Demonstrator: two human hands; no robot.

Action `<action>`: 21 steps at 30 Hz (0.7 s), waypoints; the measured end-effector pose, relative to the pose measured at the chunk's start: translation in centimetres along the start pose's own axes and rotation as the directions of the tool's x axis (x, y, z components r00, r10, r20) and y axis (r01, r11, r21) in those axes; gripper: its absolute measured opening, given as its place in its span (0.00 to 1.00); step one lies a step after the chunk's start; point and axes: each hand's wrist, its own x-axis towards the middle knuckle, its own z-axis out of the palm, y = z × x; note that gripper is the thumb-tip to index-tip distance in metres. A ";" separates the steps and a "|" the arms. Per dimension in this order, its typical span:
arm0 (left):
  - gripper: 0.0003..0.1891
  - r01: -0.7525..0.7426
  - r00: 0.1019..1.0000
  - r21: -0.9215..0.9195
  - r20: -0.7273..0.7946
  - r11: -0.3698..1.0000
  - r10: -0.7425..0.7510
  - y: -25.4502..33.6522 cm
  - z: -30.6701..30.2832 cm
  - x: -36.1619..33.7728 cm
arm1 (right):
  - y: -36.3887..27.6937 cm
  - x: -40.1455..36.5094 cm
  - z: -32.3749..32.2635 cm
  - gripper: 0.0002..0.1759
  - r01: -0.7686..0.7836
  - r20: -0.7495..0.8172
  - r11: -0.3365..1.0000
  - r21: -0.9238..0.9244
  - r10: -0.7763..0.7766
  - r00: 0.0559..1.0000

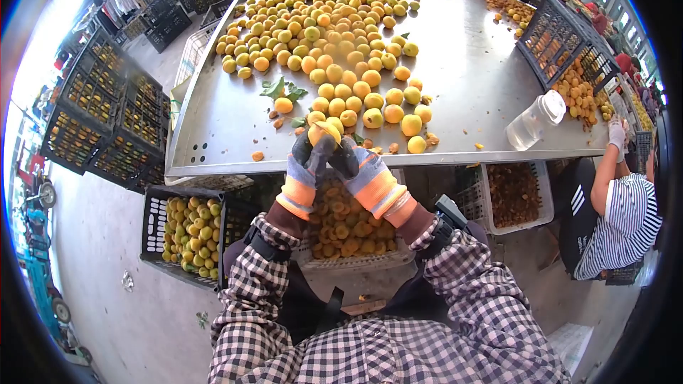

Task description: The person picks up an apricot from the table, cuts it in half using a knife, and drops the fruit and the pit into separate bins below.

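Observation:
Both my hands wear orange and grey gloves with dark fingertips and meet at the near edge of the metal table. My left hand (302, 171) is closed on the left side of a yellow-orange apricot (324, 132). From the other side, my right hand (364, 174) presses its fingers to the same apricot, which seems to be parted; the fingertips partly hide it. Just beyond lie loose apricots (411, 125), a few green leaves (283, 89) and small brown pits (257, 156).
Below my hands stands a crate of apricot pieces (348, 224). A black crate of whole apricots (192, 235) is at the left, a white bin of brown pits (515, 195) at the right. A lidded plastic cup (537, 121) stands on the table (462, 78). A co-worker (619, 220) sits right.

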 end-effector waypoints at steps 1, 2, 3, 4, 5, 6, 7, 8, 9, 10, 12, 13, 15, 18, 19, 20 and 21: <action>0.15 -0.079 0.995 0.073 0.059 0.994 0.075 0.0 0.0 0.0 | 0.0 0.0 -0.3 0.23 0.022 0.004 0.995 -0.094 -0.022 1.000; 0.17 -0.042 0.995 0.057 0.093 0.997 0.037 0.2 -0.2 -0.1 | -0.2 -0.1 -0.7 0.23 0.021 0.004 0.995 -0.095 -0.020 1.000; 0.17 -0.042 0.995 0.057 0.094 0.998 0.036 0.5 -0.4 0.1 | -0.8 -0.1 -1.4 0.24 -0.054 0.041 0.985 -0.162 0.061 0.997; 0.18 -0.104 0.984 0.174 0.158 0.979 0.077 0.6 -0.6 0.3 | -1.1 -0.2 -1.8 0.25 -0.126 0.072 0.965 -0.230 0.145 0.987; 0.20 -0.173 0.968 0.281 0.228 0.944 0.109 0.7 -0.5 0.5 | -0.7 -0.4 -1.6 0.25 -0.129 0.068 0.964 -0.231 0.148 0.987; 0.20 -0.174 0.966 0.278 0.232 0.945 0.110 0.6 -0.2 0.5 | -0.1 -0.6 -1.1 0.28 -0.044 -0.051 0.979 -0.198 0.034 0.998; 0.23 -0.160 0.966 0.228 0.236 0.960 0.105 0.5 0.2 0.5 | 0.4 -0.7 -0.8 0.31 0.048 -0.170 0.983 -0.176 -0.079 0.982; 0.26 -0.145 0.966 0.179 0.237 0.973 0.100 0.3 0.4 0.4 | 1.0 -0.8 -0.5 0.31 0.047 -0.169 0.983 -0.177 -0.077 0.983; 0.26 -0.144 0.966 0.179 0.237 0.973 0.099 0.0 0.6 0.6 | 1.0 -0.8 -0.4 0.35 -0.040 -0.157 0.975 -0.220 0.005 0.988; 0.28 -0.144 0.967 0.197 0.238 0.970 0.095 -0.5 0.7 0.9 | 1.1 -0.9 -0.5 0.38 -0.126 -0.149 0.956 -0.265 0.089 0.985; 0.32 0.059 0.965 0.000 0.254 0.998 -0.057 -0.3 1.4 0.7 | 0.9 -0.5 -1.2 0.40 -0.149 -0.092 0.937 -0.316 0.126 0.988; 0.32 0.058 0.966 0.000 0.254 0.998 -0.056 -0.4 1.3 0.7 | 0.6 -0.3 -1.6 0.42 -0.166 -0.039 0.917 -0.364 0.163 0.986; 0.27 0.244 0.965 -0.092 0.124 0.965 -0.232 -1.0 0.2 1.1 | 0.0 -0.2 -2.2 0.42 -0.106 -0.052 0.934 -0.342 0.094 0.994; 0.19 0.202 0.979 0.147 0.003 0.968 -0.204 -1.0 0.4 0.5 | 0.4 -0.5 -1.4 0.42 -0.004 -0.055 0.931 -0.365 -0.017 0.998; 0.17 0.227 0.974 0.057 -0.008 0.972 -0.227 0.4 1.1 0.1 | 0.3 -0.5 -1.1 0.42 0.036 -0.048 0.911 -0.411 -0.061 0.997; 0.16 0.268 0.963 -0.016 -0.025 0.963 -0.269 1.4 1.4 -0.2 | 0.3 -0.5 -1.0 0.42 0.035 -0.046 0.912 -0.410 -0.059 0.997; 0.16 0.269 0.963 -0.017 -0.026 0.963 -0.270 1.5 1.5 -0.2 | -0.2 -0.3 -1.3 0.39 0.022 -0.014 0.942 -0.335 -0.029 0.999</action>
